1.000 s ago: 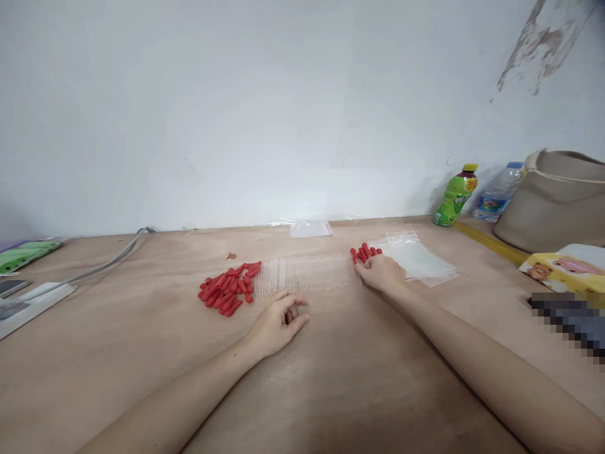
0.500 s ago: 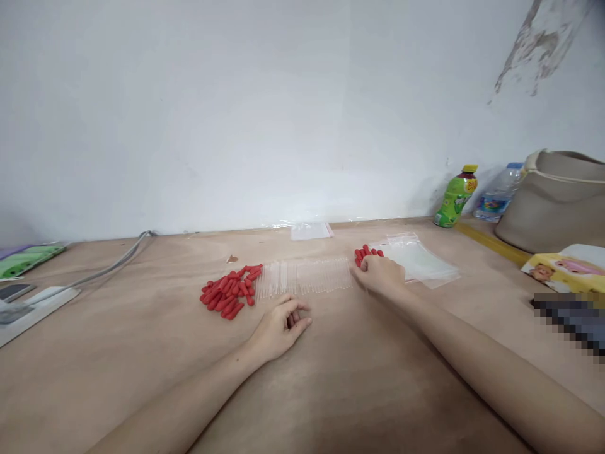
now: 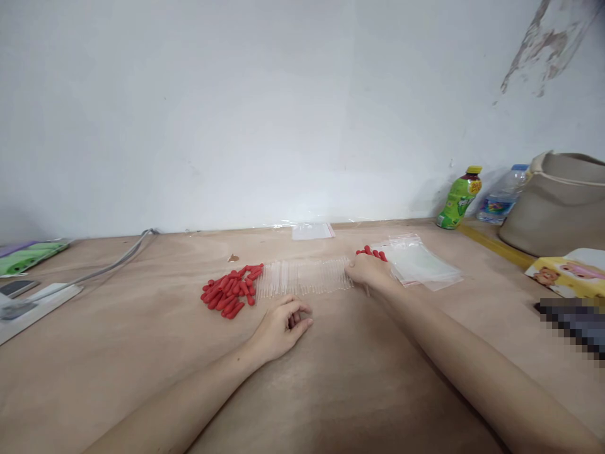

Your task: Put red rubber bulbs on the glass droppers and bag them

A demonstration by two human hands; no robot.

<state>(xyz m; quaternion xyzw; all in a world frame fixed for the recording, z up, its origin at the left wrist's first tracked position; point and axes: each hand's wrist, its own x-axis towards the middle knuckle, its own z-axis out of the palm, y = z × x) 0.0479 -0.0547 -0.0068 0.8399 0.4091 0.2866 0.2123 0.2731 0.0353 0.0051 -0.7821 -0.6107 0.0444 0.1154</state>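
Note:
My left hand (image 3: 285, 326) rests on the table with its fingers loosely curled, thumb apart, and nothing visible in it. Just beyond it lies a row of thin clear tubes (image 3: 302, 277), side by side. At the row's left end is a pile of red rubber bulbs (image 3: 229, 291). My right hand (image 3: 370, 271) is at the row's right end, its fingers bent and drawn together. Its fingertips are mostly hidden, so what they hold, if anything, does not show. A smaller group of red bulbs (image 3: 373, 254) shows behind it, partly covered.
Clear zip bags (image 3: 423, 261) lie right of my right hand, another bag (image 3: 312, 231) by the wall. Farther right stand a green bottle (image 3: 459, 198), a water bottle (image 3: 503, 195) and a grey bucket (image 3: 558, 208). A cable (image 3: 118, 260) runs across the left side.
My right hand has shifted left, from the smaller group of red bulbs to the right end of the tube row. My left hand stays in place.

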